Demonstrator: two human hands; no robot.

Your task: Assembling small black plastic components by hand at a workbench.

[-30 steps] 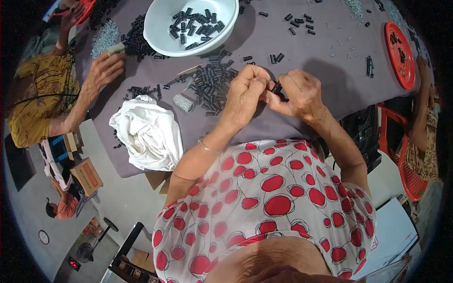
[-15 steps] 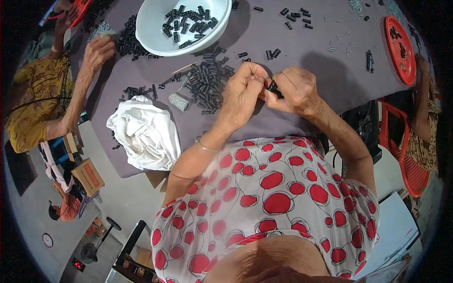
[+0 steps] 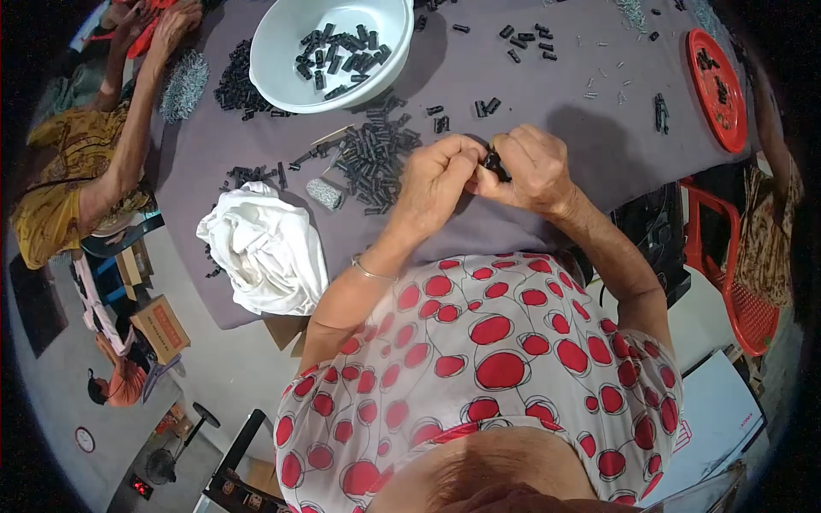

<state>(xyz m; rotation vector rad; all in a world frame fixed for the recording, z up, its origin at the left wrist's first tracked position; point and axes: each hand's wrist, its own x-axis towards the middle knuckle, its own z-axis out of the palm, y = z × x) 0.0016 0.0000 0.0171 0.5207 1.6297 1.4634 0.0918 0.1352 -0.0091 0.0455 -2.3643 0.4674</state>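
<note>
Near the frame's centre, the left hand [image 3: 436,184] and right hand [image 3: 532,169] pinch one small black part [image 3: 494,164] together, fingers closed tight around it above the grey worktop [image 3: 556,111]. A slip could drop the part into the loose pile of black pieces [image 3: 372,158] just left of the hands, losing it. One white bowl [image 3: 329,51], one red tray [image 3: 717,75] and one white cloth [image 3: 261,248] are visible; the pieces are too many to count.
</note>
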